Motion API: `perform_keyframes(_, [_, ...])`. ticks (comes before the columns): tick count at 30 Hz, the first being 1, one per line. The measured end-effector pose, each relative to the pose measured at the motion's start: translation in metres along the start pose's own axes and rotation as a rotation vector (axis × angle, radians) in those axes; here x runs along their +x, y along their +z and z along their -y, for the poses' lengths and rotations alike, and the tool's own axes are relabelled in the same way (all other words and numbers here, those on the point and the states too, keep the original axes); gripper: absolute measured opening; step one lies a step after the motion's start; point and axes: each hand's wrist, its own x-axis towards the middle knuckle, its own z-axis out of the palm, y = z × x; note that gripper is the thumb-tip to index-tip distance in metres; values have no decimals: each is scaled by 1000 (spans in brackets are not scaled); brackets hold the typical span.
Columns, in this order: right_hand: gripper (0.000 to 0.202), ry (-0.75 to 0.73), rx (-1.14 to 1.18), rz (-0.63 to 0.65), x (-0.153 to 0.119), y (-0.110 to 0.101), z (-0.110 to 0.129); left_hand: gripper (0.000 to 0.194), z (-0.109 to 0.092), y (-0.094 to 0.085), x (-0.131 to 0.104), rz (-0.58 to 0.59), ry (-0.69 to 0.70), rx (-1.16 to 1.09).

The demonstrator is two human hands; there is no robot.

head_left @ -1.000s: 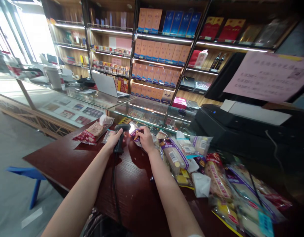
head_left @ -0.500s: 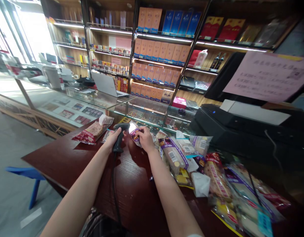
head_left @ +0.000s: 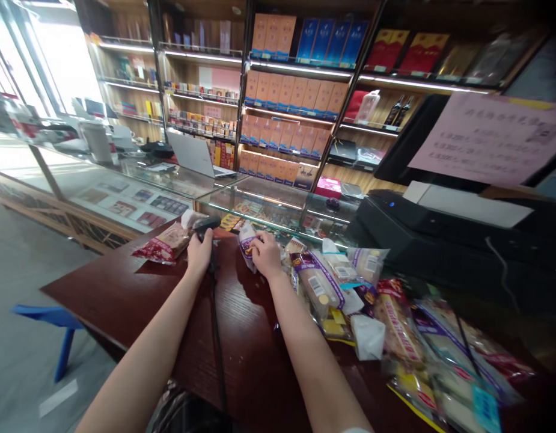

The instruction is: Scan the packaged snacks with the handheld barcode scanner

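My left hand (head_left: 199, 251) is closed round the handle of a black barcode scanner (head_left: 206, 224), whose cord runs down the table toward me. In my right hand (head_left: 266, 255) is a clear and purple snack packet (head_left: 247, 242), pinched by the fingers and held above the dark wooden table (head_left: 241, 337). Behind the scanner lies a red and clear bread packet (head_left: 163, 243). Just right of my right hand is a pile of packaged breads, with a purple-banded bread packet (head_left: 320, 282) nearest.
A glass display counter (head_left: 264, 201) stands beyond the table. To the right is a black printer (head_left: 417, 234) with a pink sheet (head_left: 485, 138) above it. Further packets (head_left: 399, 325) cover the table's right side. A blue stool (head_left: 64, 337) stands at left.
My left hand has moved the scanner left and slightly up, away from the packet. The packet in my right hand has tipped more upright and no longer shows the bright light on it.
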Motion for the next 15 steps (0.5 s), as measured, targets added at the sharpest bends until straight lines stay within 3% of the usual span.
perform_keyframes(3, [28,86,-18,34,-1,-1,-1,39,6,-5,8,-163,43,145])
perform_keyframes(7, [29,101,58,34,-2,-4,-3,41,15,-5,14,-120,-60,118])
perform_keyframes(11, [23,-30,66,-44,0,-3,-1,42,20,-4,16,-69,-82,121])
perform_keyframes(13, [20,-88,62,38,1,2,1,43,20,-4,16,-73,-95,170])
perform_keyframes(15, [19,-54,33,151,1,8,1,42,20,-4,16,-46,-86,185])
